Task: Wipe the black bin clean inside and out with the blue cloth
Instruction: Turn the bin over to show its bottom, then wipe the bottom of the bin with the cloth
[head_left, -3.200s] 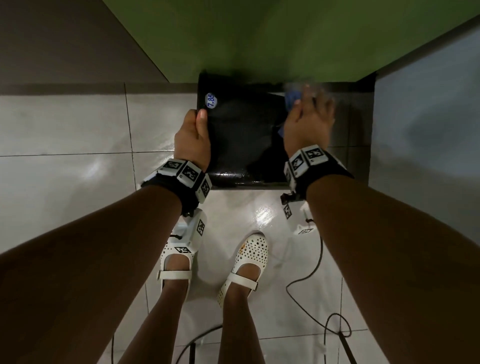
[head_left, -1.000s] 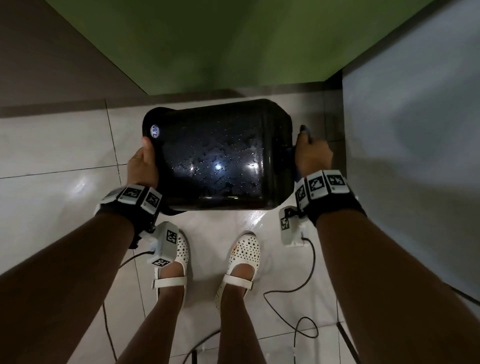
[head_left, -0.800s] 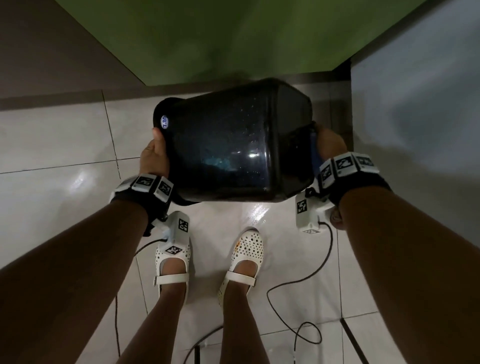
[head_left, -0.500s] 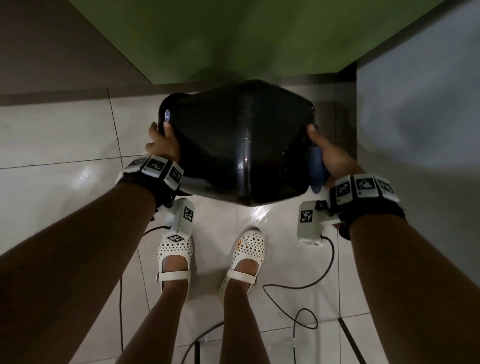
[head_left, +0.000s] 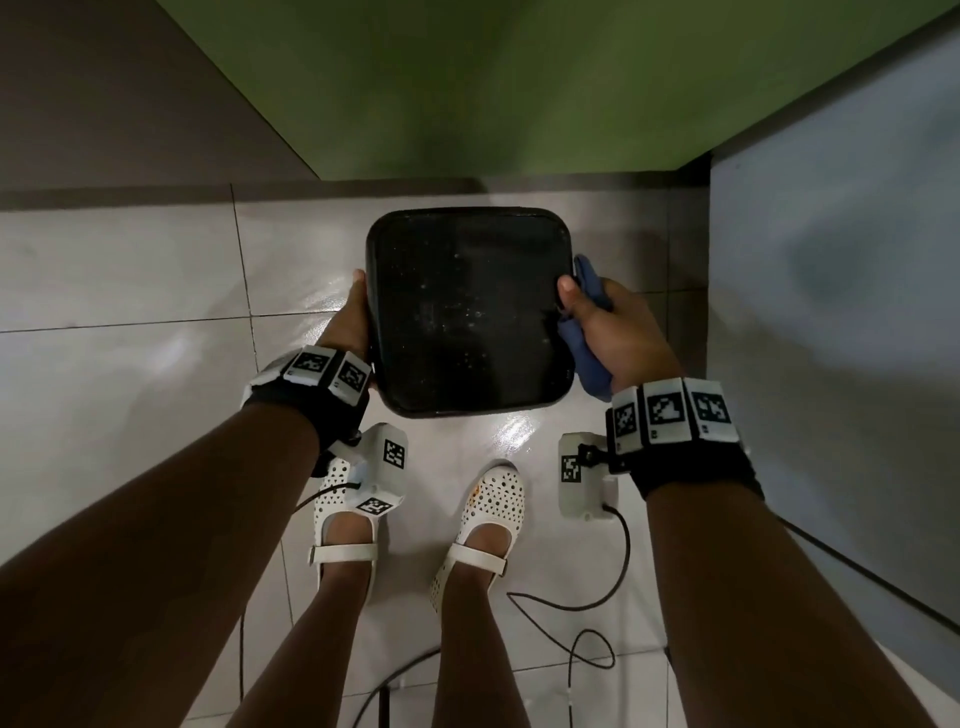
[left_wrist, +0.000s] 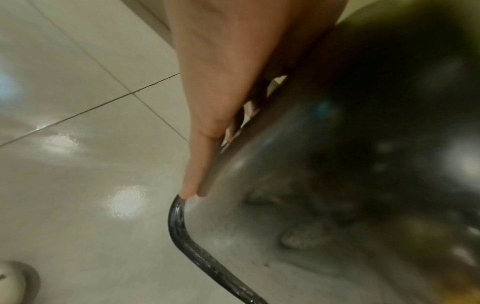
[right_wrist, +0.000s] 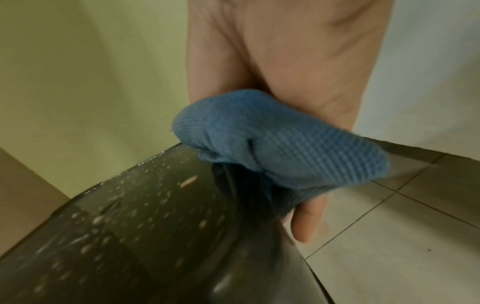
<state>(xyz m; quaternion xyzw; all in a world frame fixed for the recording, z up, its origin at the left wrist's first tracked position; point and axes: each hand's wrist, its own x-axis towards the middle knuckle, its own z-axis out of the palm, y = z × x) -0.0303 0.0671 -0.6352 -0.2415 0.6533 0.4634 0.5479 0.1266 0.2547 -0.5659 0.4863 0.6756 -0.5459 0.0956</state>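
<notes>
The black bin (head_left: 467, 312) stands upside down over the tiled floor, its wet, droplet-covered base facing up at me. My left hand (head_left: 349, 317) lies flat against its left wall; in the left wrist view the straight fingers (left_wrist: 205, 156) run down the bin (left_wrist: 337, 164) to its rim. My right hand (head_left: 613, 322) is at the right wall, gripping the bunched blue cloth (head_left: 589, 364) with the thumb over the base edge. The right wrist view shows the cloth (right_wrist: 272, 139) squeezed between palm and the wet bin (right_wrist: 130, 236).
A green wall (head_left: 467, 78) rises just behind the bin, and a grey-blue panel (head_left: 831, 312) closes the right side. My feet in white shoes (head_left: 348, 519) stand close in front. Black cables (head_left: 587, 639) loop on the wet floor tiles (head_left: 130, 312).
The bin, held on its side between both hands a second ago, has been rotated so its base faces up and has come down toward the floor. The right hand kept the cloth.
</notes>
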